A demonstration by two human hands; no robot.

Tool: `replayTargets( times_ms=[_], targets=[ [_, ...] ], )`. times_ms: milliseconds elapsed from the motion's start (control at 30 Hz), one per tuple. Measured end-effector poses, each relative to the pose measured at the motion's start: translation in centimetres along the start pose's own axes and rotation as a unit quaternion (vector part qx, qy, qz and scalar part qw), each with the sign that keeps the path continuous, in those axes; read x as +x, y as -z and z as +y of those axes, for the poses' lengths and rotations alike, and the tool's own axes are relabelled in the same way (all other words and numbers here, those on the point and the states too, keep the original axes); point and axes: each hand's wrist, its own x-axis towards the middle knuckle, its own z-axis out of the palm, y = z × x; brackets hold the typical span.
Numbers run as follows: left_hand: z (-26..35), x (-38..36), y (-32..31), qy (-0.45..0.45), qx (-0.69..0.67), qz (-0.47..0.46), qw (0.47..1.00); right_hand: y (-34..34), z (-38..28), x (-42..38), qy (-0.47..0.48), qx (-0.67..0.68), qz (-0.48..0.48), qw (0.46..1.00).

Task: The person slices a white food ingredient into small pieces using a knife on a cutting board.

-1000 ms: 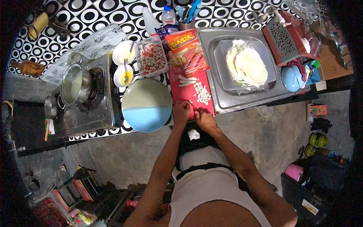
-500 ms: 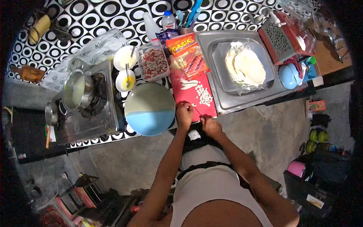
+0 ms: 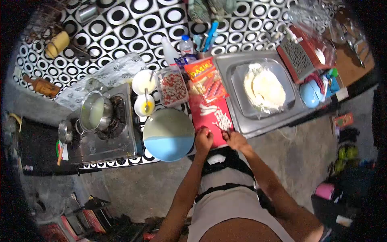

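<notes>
My left hand (image 3: 204,139) is closed over the near left part of a red cutting board (image 3: 217,138); what its fingers hold, if anything, is hidden. At the board's near right edge, my right hand (image 3: 235,140) is closed around a knife (image 3: 227,130), of which only a small part shows beside the chopped food. A pile of small white chopped pieces (image 3: 222,119) lies on the board, with a few longer white strips (image 3: 208,109) behind it. Across the board's far end rests a red and yellow sausage packet (image 3: 206,80).
Left of the board stand a large blue bowl (image 3: 169,146), a tub of chopped red meat (image 3: 173,88) and two small bowls. A pot (image 3: 96,111) sits on the stove (image 3: 107,147). To the right, pale dough-like sheets (image 3: 266,88) lie in the sink (image 3: 252,128).
The camera view has shifted, so the counter appears lower and slightly right. My right hand has moved farther up the board, bringing the knife beside the chopped pile. My left hand stays closed.
</notes>
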Motion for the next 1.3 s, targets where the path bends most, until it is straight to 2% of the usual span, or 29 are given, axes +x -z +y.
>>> replayTargets(
  times_ms=[33, 67, 133, 167, 200, 233, 267, 300, 333, 367, 400, 467, 500, 567, 600, 700, 733, 800, 900, 967, 1000, 1033, 1067, 1167, 1200, 1300],
  targets=[
    [-0.5, 0.0, -0.4, -0.009, -0.038, -0.016, 0.999, 0.3, 0.2, 0.3, 0.001, 0.030, -0.013, 0.999],
    [-0.5, -0.1, -0.3, -0.028, -0.008, -0.031, 0.999, 0.2, 0.8, 0.7, 0.047, 0.071, -0.008, 0.996],
    [-1.2, 0.1, -0.9, -0.017, 0.017, -0.085, 0.996, -1.1, 2.8, 2.0, 0.058, 0.092, -0.064, 0.992],
    [-0.6, 0.4, -1.4, 0.005, 0.024, -0.103, 0.994, -0.7, 3.2, 1.5, 0.106, 0.122, -0.054, 0.985],
    [0.0, 0.6, -2.0, 0.024, 0.030, -0.121, 0.992, -2.4, 4.7, 2.1, 0.261, 0.191, 0.041, 0.945],
    [-0.1, 0.3, -3.5, -0.030, 0.084, -0.049, 0.995, -1.5, 5.3, 2.1, 0.213, 0.109, -0.060, 0.969],
    [-0.4, 0.2, -5.1, -0.083, 0.137, 0.023, 0.987, -1.7, 6.3, 2.4, 0.257, 0.093, -0.063, 0.960],
    [-0.2, 0.7, -5.8, -0.053, 0.108, -0.022, 0.993, -3.1, 8.4, 3.9, 0.299, 0.124, -0.002, 0.946],
    [0.1, 1.2, -5.9, -0.022, 0.079, -0.067, 0.994, 2.6, 5.5, 1.5, 0.149, 0.149, -0.134, 0.968],
    [0.7, 2.1, -5.9, 0.010, 0.048, -0.110, 0.993, 4.6, 4.9, 1.7, 0.125, 0.067, -0.129, 0.981],
    [1.6, 3.1, -5.7, 0.033, 0.069, -0.112, 0.991, 0.5, 9.2, 4.8, 0.341, 0.132, 0.033, 0.930],
    [3.5, 4.2, -4.4, 0.094, 0.107, -0.111, 0.984, 2.9, 9.8, 6.2, 0.203, 0.158, -0.114, 0.960],
    [3.9, 4.9, -4.0, 0.075, 0.099, -0.075, 0.989, 2.8, 10.4, 7.2, 0.183, 0.094, -0.115, 0.972],
    [4.6, 6.4, -3.2, 0.030, 0.090, -0.013, 0.995, 3.3, 11.7, 7.7, 0.257, 0.176, -0.106, 0.944],
    [6.2, 7.3, -2.4, 0.079, 0.176, -0.043, 0.980, 3.7, 12.0, 7.7, 0.291, 0.220, -0.101, 0.926],
    [4.3, 8.3, -3.4, -0.030, 0.309, -0.017, 0.950, 4.5, 12.3, 8.6, 0.291, 0.113, -0.170, 0.935],
    [3.9, 8.7, -3.3, 0.003, 0.260, -0.087, 0.962, 4.6, 12.2, 8.6, 0.288, 0.103, -0.182, 0.935],
    [4.3, 8.4, -3.2, -0.005, 0.278, -0.079, 0.957, 4.6, 11.9, 8.9, 0.278, 0.083, -0.200, 0.936],
    [4.9, 8.2, -2.9, 0.012, 0.232, -0.054, 0.971, 3.6, 12.3, 10.1, 0.306, 0.006, -0.118, 0.945],
    [2.4, 8.0, -3.6, 0.004, 0.216, -0.030, 0.976, 8.7, 9.3, 6.8, 0.240, 0.144, -0.218, 0.935],
    [3.4, 8.4, -2.7, 0.022, 0.167, -0.035, 0.985, 8.3, 10.2, 5.5, 0.290, 0.227, -0.178, 0.913],
    [4.9, 8.5, -1.8, 0.039, 0.117, -0.042, 0.992, 8.4, 9.8, 5.3, 0.282, 0.195, -0.170, 0.924],
    [4.9, 8.5, -1.9, -0.029, 0.104, 0.035, 0.994, 8.5, 9.2, 5.2, 0.272, 0.163, -0.161, 0.935],
    [3.2, 8.5, -2.3, 0.123, 0.002, 0.058, 0.991, 7.9, 7.9, 5.0, 0.232, 0.094, -0.146, 0.957],
    [4.1, 8.4, -2.3, 0.131, -0.034, 0.139, 0.981, 7.7, 7.4, 5.1, 0.227, 0.106, -0.143, 0.957],
    [6.0, 7.8, -1.2, 0.218, -0.175, 0.174, 0.944, 6.5, 6.3, 4.8, 0.211, 0.157, -0.127, 0.956]
  ],
)
